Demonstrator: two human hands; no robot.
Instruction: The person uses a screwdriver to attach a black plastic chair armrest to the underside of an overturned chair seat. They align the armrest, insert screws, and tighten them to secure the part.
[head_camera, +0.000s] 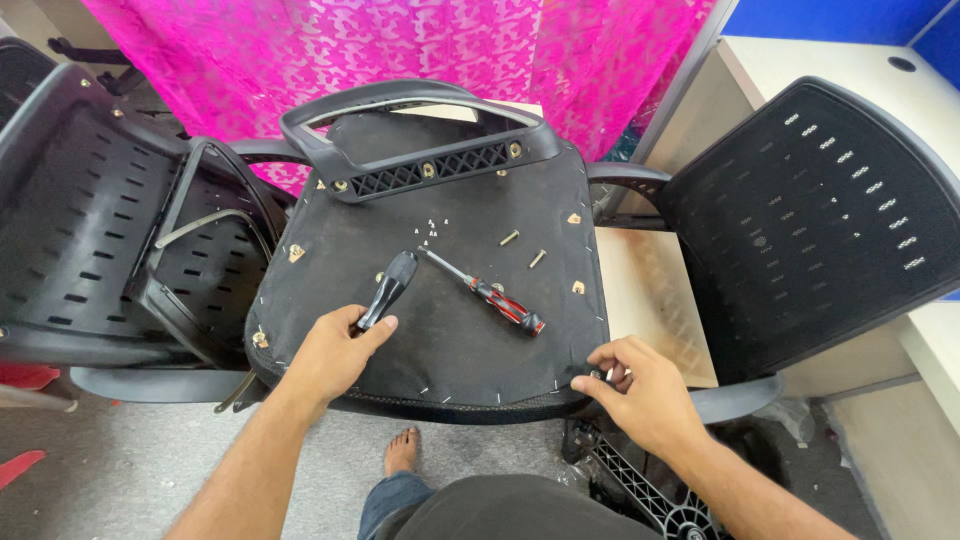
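Left hand (335, 350) grips a black-handled tool (388, 290); right hand (640, 385) pinches the upturned seat's (440, 330) fabric edge at four o'clock (stiff, probably heavy).

You have a matte black seat cushion (440, 330) in front of you, its underside speckled with small silver staples along the near edge and brass-coloured inserts near its corners. On it lies a screwdriver (484, 290) with a red-and-black striped handle and silver shaft; your left hand (328, 352) rests on a plain black handle (388, 290). Two dull brass bolts (524, 248) sit toward the cushion's far right corner. The armrest (420, 150) at the far edge is black with a lattice pattern. Both chair backs (830, 210) are black with rows of slots. The curtain (400, 50) is bright magenta with a paler floral lace pattern.
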